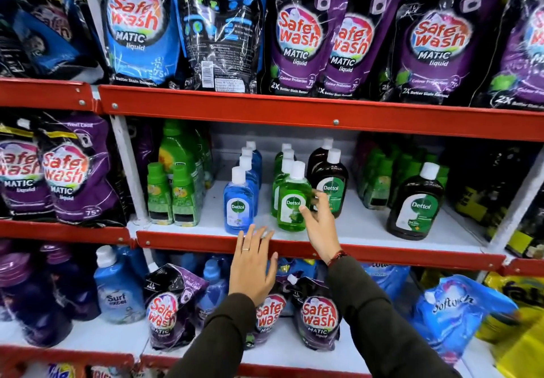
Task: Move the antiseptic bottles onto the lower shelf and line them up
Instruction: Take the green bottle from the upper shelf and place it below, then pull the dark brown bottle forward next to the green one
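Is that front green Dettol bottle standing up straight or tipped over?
Upright. The front green Dettol bottle stands on its base on the shelf, white cap on top, label facing out.

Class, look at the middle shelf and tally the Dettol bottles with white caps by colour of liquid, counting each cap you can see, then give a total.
Blue bottles: 4
Green bottles: 4
Dark brown bottles: 3
Total: 11

Rows run back into the shelf, so any bottle hidden behind these is not counted.
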The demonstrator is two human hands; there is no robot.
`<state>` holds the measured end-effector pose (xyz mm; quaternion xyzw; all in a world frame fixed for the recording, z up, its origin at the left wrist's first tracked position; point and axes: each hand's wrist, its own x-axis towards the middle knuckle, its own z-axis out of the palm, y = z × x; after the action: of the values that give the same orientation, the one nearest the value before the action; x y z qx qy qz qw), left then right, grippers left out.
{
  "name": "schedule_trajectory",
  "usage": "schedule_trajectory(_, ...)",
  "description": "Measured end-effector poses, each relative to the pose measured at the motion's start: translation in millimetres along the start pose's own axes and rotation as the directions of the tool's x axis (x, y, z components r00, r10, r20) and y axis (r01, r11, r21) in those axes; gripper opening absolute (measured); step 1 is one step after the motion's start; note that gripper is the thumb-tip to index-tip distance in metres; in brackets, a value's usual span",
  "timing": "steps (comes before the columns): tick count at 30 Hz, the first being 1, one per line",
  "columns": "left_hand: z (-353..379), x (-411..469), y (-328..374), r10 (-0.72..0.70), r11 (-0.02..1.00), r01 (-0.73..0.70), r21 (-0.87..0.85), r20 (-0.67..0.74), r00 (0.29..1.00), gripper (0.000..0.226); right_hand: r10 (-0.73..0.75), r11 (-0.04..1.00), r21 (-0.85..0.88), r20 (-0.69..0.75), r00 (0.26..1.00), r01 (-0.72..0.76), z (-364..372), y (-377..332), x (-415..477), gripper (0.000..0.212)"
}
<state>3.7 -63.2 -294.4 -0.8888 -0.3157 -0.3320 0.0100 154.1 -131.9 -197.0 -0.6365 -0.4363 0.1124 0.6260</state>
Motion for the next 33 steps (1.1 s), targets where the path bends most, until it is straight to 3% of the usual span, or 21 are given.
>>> schedule_trajectory(7, -1.0, -3.0, -7.6, -0.001, 1.0, 0.001, -0.021, 0.01, 1.0, 0.046, 0.056, 0.998, -0.025, 0.075, 0.996, -0.055, 17.8, 18.3, 7.4, 0.036)
schedule_trajectory(21, -4.9, -3.7, -5.5, -0.019, 1.0, 0.02, -0.022, 0.033, 0.999, 0.046, 0.023, 0.999, -0.033, 0.151, 0.988, -0.018, 12.5, 20.2, 10.6, 0.042)
schedule_trajectory(23, -5.2, -4.0, -5.4, -0.022, 1.0, 0.023, -0.019, 0.041, 0.999, 0.046, -0.033, 0.999, -0.018, 0.072, 0.997, 0.035, 4.6, 19.7, 6.8, 0.047)
schedule_trajectory(27, -3.3, -3.5, -4.7, -0.031, 0.999, 0.032, -0.03, 0.028, 0.999, 0.046, -0.154, 0.986, -0.105, -0.25, 0.956, 0.131, -34.7, 23.7, 8.1, 0.042)
schedule_trajectory(30, 0.0, -3.3, -3.5, -0.044, 0.998, 0.044, -0.037, 0.007, 0.999, 0.046, -0.241, 0.962, -0.243, -0.542, 0.805, 0.124, -86.2, 25.9, 16.4, 0.035)
schedule_trajectory(33, 2.3, -1.9, -2.6, -0.063, 0.996, 0.062, -0.07, -0.009, 0.998, 0.046, -0.173, 0.962, -0.268, -0.751, 0.637, -0.054, -138.8, 31.6, 26.9, 0.05)
